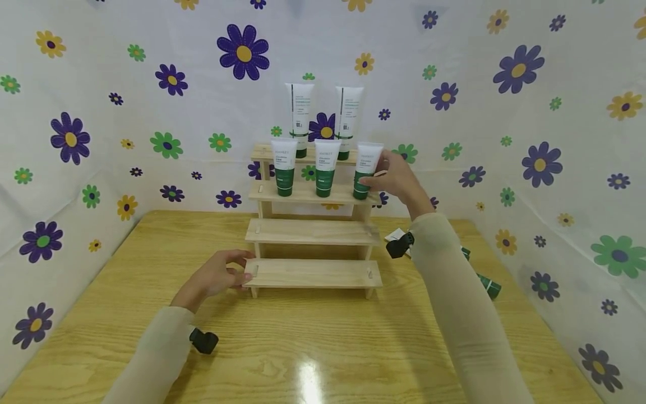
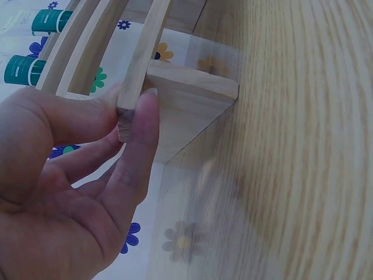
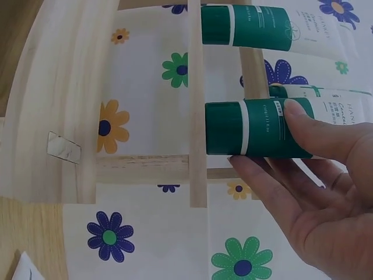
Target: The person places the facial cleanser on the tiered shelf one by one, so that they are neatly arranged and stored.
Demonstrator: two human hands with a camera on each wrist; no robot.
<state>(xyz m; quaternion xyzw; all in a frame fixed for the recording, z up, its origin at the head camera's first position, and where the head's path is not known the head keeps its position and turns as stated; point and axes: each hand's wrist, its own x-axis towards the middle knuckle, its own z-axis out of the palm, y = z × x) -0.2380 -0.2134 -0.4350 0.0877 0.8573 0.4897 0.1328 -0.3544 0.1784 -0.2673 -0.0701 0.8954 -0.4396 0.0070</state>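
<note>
A stepped wooden display rack (image 1: 313,230) stands on the table. My right hand (image 1: 398,177) grips a green-and-white squeeze tube (image 1: 367,160) between thumb and fingers at the right end of the second shelf from the top; its cap meets the shelf in the right wrist view. Beside it on that shelf stand a middle tube (image 1: 326,167) and a left tube (image 1: 284,166), both cap down. Two taller tubes (image 1: 301,115) stand on the top shelf. With thumb and fingers, my left hand (image 1: 217,273) pinches the left end of the lowest shelf (image 2: 137,87).
More green-capped tubes (image 1: 488,286) lie on the table to the right, partly hidden behind my right forearm. A wood-grain table (image 1: 282,342) bears the rack. A flower-patterned cloth (image 1: 202,106) hangs behind and at both sides.
</note>
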